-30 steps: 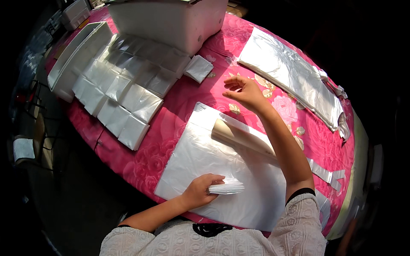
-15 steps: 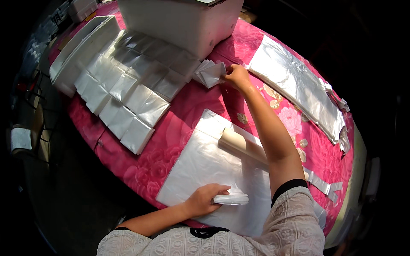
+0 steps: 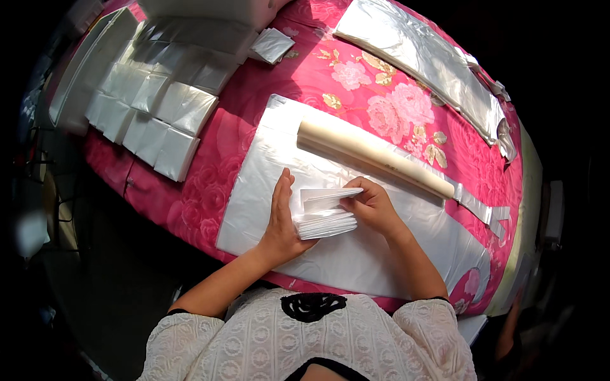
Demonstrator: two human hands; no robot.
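Observation:
My left hand (image 3: 281,219) cradles a stack of folded white plastic sheets (image 3: 326,225), its fingers stretched up along the stack's left side. At the stack's upper edge, my right hand (image 3: 372,204) pinches a folded white sheet (image 3: 321,193) between thumb and fingers. Both hands are over a wide layer of whitish plastic film (image 3: 260,165) spread on the table. A cream-coloured roller or tube (image 3: 375,155) lies across that film, just beyond my right hand. Farther off, a small loose pile of folded sheets (image 3: 272,46) rests by the rows of folded packets (image 3: 152,149).
A pink flowered cloth (image 3: 210,209) covers the table. Beside the packets stands a long white container (image 3: 95,70), with a large white bin (image 3: 210,9) behind. At the far right lies a long stack of silvery-white film (image 3: 419,57). White strips (image 3: 476,206) trail from the tube's end.
My right hand has come back from the far small pile to my left hand, bringing a folded sheet to the stack. My left hand's fingers have straightened upward. The view has shifted.

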